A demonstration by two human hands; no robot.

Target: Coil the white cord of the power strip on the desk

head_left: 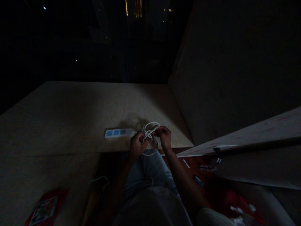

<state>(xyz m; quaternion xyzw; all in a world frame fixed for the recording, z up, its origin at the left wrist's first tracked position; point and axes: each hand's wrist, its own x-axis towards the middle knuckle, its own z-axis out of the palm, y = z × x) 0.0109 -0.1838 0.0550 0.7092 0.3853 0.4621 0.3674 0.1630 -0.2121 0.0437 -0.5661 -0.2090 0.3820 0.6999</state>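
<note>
A white power strip [118, 132] with blue socket faces lies on the pale tabletop [94, 106], left of my hands. Its white cord [152, 123] leaves the right end and is bunched in loops between my two hands, partly crossing itself. My left hand [138, 144] is closed on the bundle, thumb and fingers pressed together. On the other side, my right hand [164, 135] pinches the right part of the loops. One loop hangs below the table's front edge, over my lap. Dim light hides the exact finger contact.
A tall panel [235, 69] rises along the table's right side. On the reddish floor lie a dark small device [198, 181] and a white strip [186, 163]. A red packet [47, 207] and a thin white cable [100, 179] are at lower left.
</note>
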